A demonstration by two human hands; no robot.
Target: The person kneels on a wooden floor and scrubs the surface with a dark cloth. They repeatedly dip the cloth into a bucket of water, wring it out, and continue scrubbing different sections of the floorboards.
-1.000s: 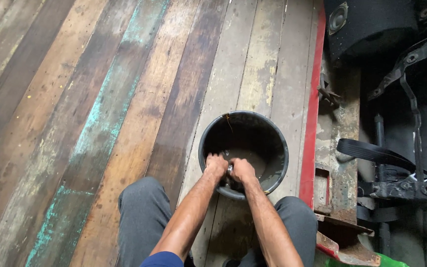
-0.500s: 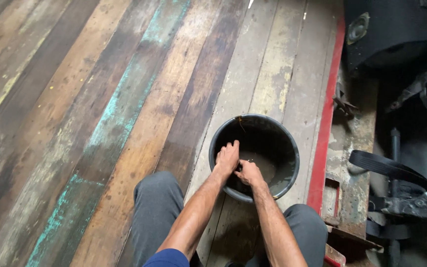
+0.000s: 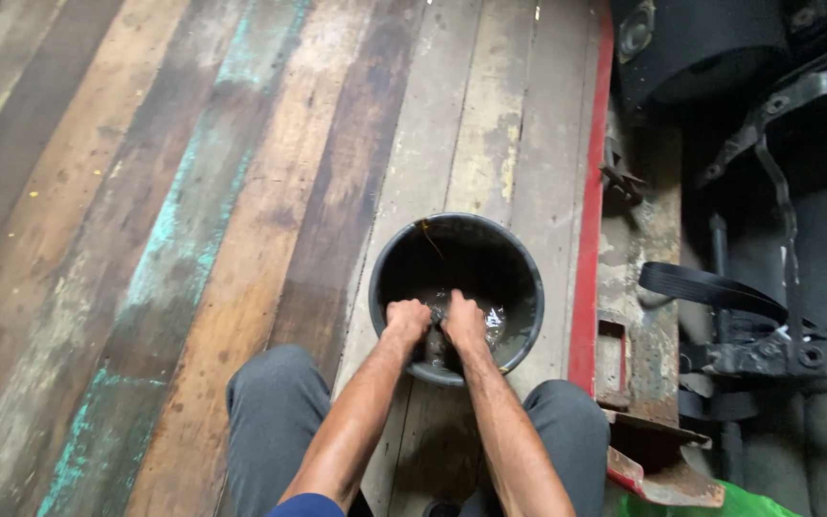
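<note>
Down at the bucket (image 3: 390,278), between the person's knees on the plank floor (image 3: 193,191), both hands are inside the near rim. The left hand (image 3: 407,321) and right hand (image 3: 464,323) sit close together, fists curled, and seem clamped on a small dark part (image 3: 435,343) held between them, half sunk in shallow, murky liquid (image 3: 495,325). What the part is I cannot tell; it is mostly hidden by the knuckles.

As I judge it, wet fingers could let the part slip and splash liquid over the rim onto the boards and the grey trousers (image 3: 275,412). Leaning hard on the near wall might also tip the bucket toward the person.

Just right of the bucket runs a red-painted edge (image 3: 591,220), with a rusty metal frame (image 3: 638,287) beyond it. Farther right of the bucket lie a black belt (image 3: 710,287) and dark brackets (image 3: 768,359), crowding that side. Left of the bucket, only worn boards streaked with teal paint.
</note>
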